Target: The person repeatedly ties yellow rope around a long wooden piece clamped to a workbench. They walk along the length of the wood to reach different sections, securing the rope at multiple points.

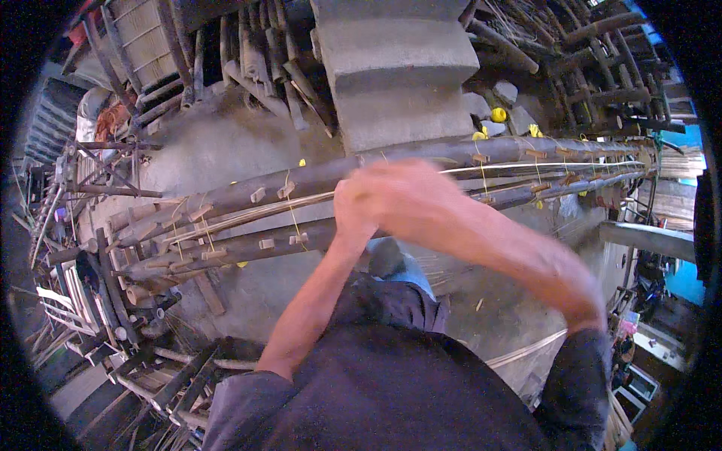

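As the left hand (pixel 352 209) and right hand (pixel 410 189) meet over pale strips (pixel 308 200) between poles (pixel 323 173), grips too blurred to tell, positioning seems underway, next needing steadiness.

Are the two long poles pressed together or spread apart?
Spread apart: a gap shows between the far pole and the near pole, with thin strips running along it.

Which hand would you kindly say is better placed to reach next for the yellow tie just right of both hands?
The right hand, probably: it lies nearer the yellow tie, while the left hand sits farther left, partly overlapped.
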